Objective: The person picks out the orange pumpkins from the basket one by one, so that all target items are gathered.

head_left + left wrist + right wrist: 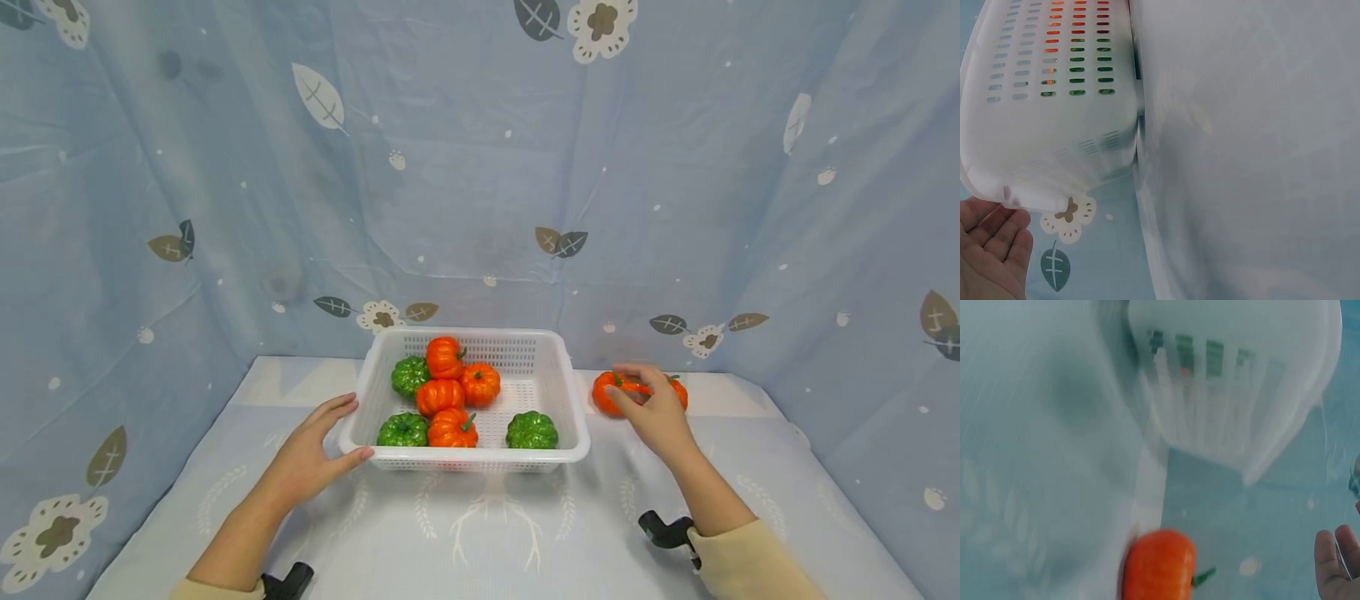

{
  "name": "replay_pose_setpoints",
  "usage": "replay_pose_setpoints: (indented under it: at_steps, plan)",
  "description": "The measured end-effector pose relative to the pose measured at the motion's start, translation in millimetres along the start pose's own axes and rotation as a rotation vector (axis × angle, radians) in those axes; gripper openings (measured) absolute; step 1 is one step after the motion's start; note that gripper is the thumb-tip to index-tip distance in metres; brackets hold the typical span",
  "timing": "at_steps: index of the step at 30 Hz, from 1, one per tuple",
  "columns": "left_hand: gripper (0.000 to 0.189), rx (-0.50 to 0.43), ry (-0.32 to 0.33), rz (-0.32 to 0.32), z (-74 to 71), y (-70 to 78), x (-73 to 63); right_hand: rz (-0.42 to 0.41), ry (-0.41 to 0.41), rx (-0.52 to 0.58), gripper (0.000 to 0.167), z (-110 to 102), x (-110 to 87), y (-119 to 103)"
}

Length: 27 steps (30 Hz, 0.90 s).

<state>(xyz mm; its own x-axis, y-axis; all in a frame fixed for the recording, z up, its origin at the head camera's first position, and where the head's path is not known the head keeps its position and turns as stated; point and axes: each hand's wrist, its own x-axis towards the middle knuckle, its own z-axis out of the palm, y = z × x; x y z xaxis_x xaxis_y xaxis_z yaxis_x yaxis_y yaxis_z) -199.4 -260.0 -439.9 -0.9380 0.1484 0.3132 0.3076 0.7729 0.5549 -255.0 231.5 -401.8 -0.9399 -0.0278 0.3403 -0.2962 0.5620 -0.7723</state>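
Note:
A white perforated plastic basket [573, 408] holds several orange toy pumpkins [452, 428] and green toy pumpkins [532, 431]. My left hand [306, 461] rests at its left end, with the thumb at the front corner and the fingertips along the side rim. The left wrist view shows those fingers touching the rim. To the right, my right hand [660, 414] is above two orange pumpkins [603, 395] on the table, its thumb and fingers curved and apart. Orange shows between thumb and fingers; I cannot tell whether the hand holds it. The right wrist view shows one orange pumpkin [1159, 565] below it.
The table [420, 542] has a pale patterned cover. Behind it hangs a blue curtain [465, 167] printed with leaves and flowers, which also closes in both sides. Black wrist mounts [663, 530] sit at both sleeves.

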Motion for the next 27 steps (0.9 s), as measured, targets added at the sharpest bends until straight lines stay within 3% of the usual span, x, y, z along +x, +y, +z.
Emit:
replay_pose_setpoints:
  at_steps: [14, 27]
  plan:
    - [0.084, -0.006, -0.002, 0.001, 0.9, -0.5, 0.5, -0.114, -0.142, 0.106, 0.037, 59, 4.5, -37]
    - [0.084, -0.006, -0.003, 0.0, -0.9, 1.2, 0.0, -0.099, -0.378, 0.076, 0.045, 105, 13.2, -69]
